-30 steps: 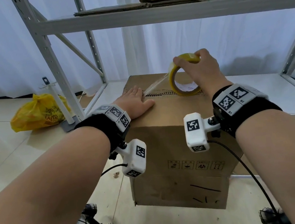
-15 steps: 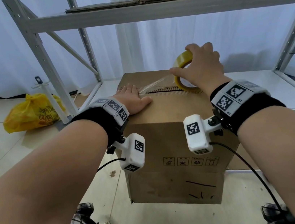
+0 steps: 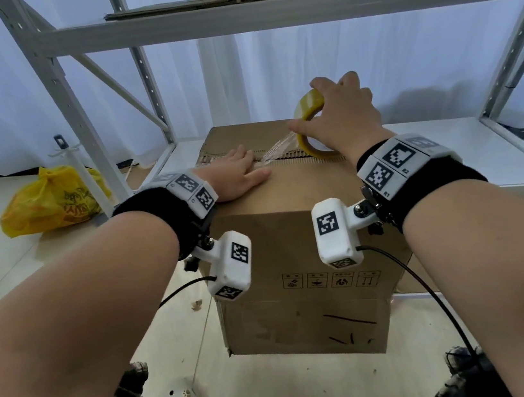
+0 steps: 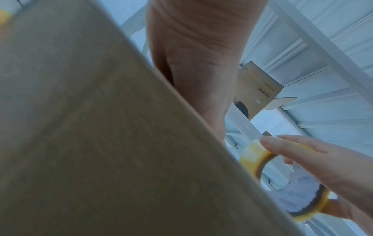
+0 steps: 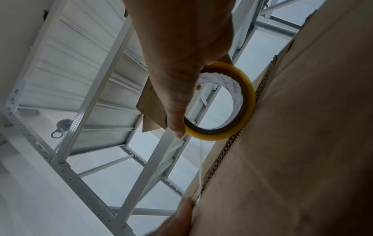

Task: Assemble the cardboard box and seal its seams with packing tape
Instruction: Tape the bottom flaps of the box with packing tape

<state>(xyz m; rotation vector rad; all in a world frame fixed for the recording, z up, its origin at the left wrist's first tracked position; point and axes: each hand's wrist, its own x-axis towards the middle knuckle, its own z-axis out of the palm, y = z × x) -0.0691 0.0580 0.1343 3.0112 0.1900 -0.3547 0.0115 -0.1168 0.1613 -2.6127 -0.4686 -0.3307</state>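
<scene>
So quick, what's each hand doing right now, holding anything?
Left hand: open, fingers flat, pressing on top of the cardboard box.
Right hand: closed round the yellow tape roll, a clear strip stretched toward the left hand.

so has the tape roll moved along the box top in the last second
Yes. The right hand has drawn the yellow tape roll rightward along the cardboard box seam, away from the left hand, which stays pressed flat on the tape end.
</scene>
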